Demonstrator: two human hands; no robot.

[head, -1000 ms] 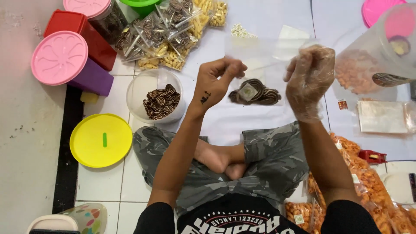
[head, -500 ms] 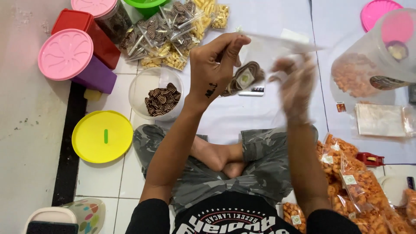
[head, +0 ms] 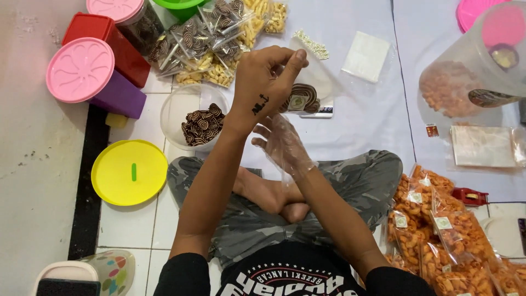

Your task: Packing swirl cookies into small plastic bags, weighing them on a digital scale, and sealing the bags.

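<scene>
Two lidded tubs sit far left, a round pink-lidded purple container (head: 82, 74) above a flat yellow plastic lid (head: 130, 172), and just right of them stands a clear round plastic tub of brown spiral biscuits (head: 196, 119). The bare left hand (head: 264, 82) pinches the top edge of a clear plastic bag holding spiral biscuits (head: 304, 87), which hangs over a small scale on the white sheet, while the right hand (head: 280, 143), in a thin clear glove, hovers below it, fingers spread, gripping nothing. Far right lie packed bags of orange snacks (head: 438, 235).
</scene>
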